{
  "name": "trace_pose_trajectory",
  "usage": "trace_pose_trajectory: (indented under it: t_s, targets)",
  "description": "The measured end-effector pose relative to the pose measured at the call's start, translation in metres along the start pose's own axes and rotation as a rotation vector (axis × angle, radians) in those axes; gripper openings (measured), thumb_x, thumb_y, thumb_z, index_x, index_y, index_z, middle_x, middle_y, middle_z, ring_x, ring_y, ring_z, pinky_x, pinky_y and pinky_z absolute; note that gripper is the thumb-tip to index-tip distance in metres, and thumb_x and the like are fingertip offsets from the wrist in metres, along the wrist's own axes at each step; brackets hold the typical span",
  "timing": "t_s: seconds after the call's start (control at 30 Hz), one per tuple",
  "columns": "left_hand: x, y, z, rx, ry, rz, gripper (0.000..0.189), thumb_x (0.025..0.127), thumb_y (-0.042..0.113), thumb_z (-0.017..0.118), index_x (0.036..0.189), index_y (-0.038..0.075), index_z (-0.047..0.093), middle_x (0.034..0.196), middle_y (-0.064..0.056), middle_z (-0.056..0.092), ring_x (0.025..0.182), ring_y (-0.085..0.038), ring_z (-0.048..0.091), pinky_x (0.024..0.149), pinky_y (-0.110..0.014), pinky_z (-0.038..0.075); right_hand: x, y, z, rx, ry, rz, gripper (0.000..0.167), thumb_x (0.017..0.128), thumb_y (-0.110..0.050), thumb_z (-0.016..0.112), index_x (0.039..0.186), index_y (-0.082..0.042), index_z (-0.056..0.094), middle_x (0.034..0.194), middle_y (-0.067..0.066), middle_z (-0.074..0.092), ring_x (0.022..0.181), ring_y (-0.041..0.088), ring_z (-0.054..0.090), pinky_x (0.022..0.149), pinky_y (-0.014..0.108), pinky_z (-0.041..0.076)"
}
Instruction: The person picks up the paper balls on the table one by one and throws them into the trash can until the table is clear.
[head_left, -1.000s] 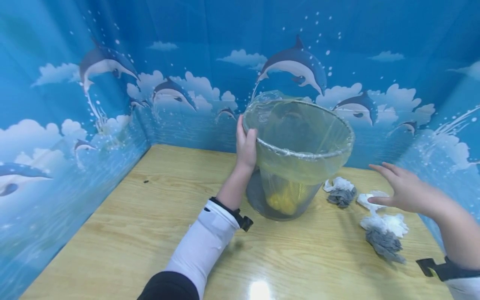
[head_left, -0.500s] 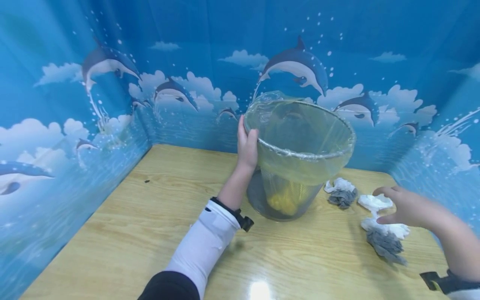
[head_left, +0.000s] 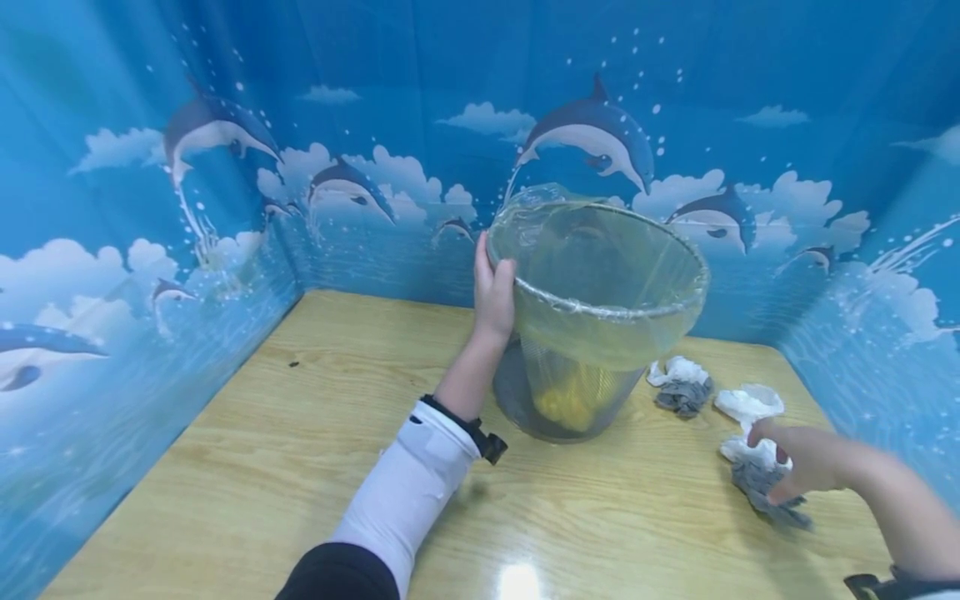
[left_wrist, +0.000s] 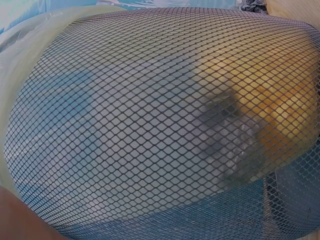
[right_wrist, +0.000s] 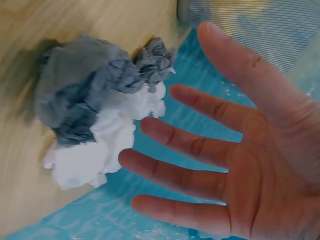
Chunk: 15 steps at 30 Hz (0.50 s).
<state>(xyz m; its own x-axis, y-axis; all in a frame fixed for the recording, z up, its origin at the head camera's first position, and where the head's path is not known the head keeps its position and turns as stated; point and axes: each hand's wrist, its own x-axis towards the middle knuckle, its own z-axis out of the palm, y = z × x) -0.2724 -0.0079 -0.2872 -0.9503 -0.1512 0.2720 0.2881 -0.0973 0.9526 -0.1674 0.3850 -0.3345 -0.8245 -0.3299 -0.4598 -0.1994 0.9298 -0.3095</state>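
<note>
In the head view a wire-mesh wastebasket point(head_left: 611, 346) stands at the back of the table, a pale yellow plastic bag point(head_left: 555, 200) lining it and folded over its rim. My left hand point(head_left: 493, 300) grips the basket's left side just under the rim. Through the mesh point(left_wrist: 140, 120), the left wrist view shows something yellow point(left_wrist: 295, 112) and a blurred dark grey lump low inside. My right hand point(head_left: 813, 458) reaches over crumpled grey paper point(right_wrist: 75, 75) and white paper point(right_wrist: 82, 162) on the right; in the right wrist view its fingers are spread, holding nothing.
Another grey-and-white crumpled wad point(head_left: 682, 386) lies right of the basket, and a white crumpled piece point(head_left: 750, 402) lies farther right. A blue dolphin-print curtain point(head_left: 420, 108) encloses the wooden table point(head_left: 315, 467) at the back and sides.
My right hand has come down and toward me, from above the white piece to over the nearer grey-and-white wad. My left hand and the wastebasket have stayed put.
</note>
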Motion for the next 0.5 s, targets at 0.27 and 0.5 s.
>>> trace_pose_trajectory:
  t_s: [0.27,0.5]
  targets:
    - [0.0,0.0,0.0,-0.001,0.003,0.007,0.07,0.092,0.028,0.038,0.157,0.021,0.012,0.163,-0.002,0.013,0.149,-0.023,0.018,0.119,-0.047,0.02,0.009,0.009,0.013,0.14,-0.09,0.059,0.066,0.076,-0.016,0.081,0.13,-0.002,0.045,0.112,0.034,0.051,0.098,0.054,0.053,0.06,0.054,0.054]
    - [0.001,0.0,0.0,-0.005,0.001,0.022,0.07,0.092,0.027,0.038,0.157,0.019,0.011,0.163,-0.002,0.013,0.148,-0.023,0.018,0.119,-0.046,0.02,0.017,0.018,0.022,0.067,-0.063,0.007,0.066,0.072,-0.01,0.081,0.128,0.003,0.047,0.12,0.042,0.048,0.104,0.056,0.053,0.074,0.058,0.052]
